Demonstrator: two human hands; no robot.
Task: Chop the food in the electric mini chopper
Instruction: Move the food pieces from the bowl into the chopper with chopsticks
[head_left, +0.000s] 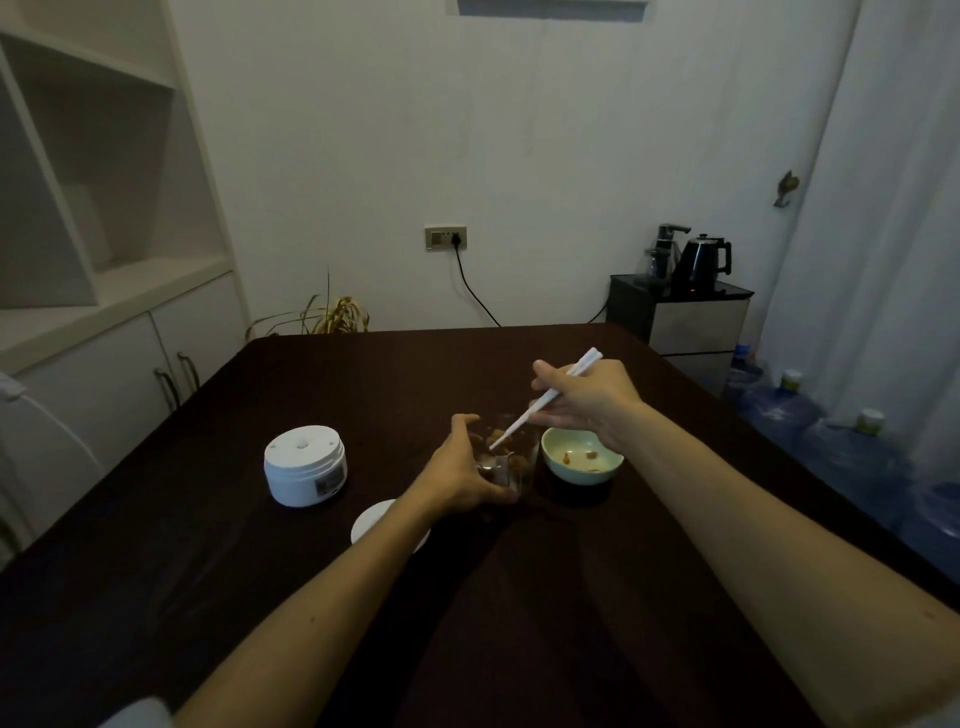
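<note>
On the counter (571, 649) our left hand (462, 480) grips the clear cup (522, 467) while our right hand (584, 402) pinches chopsticks (540, 408); a hard poke could tip it.

Non-task items: wall socket (445, 238) on rear wall w/ black cord (475, 296) plugged in, cord running down behind table. Dried plant (332, 314) at table's far left edge. Black kettle (701, 260) atop dark cabinet (691, 322), rear right. Blue water jugs (810, 426) on floor beside cabinet. White shelf unit (104, 182) along left wall, cupboard doors (130, 374) below.
</note>
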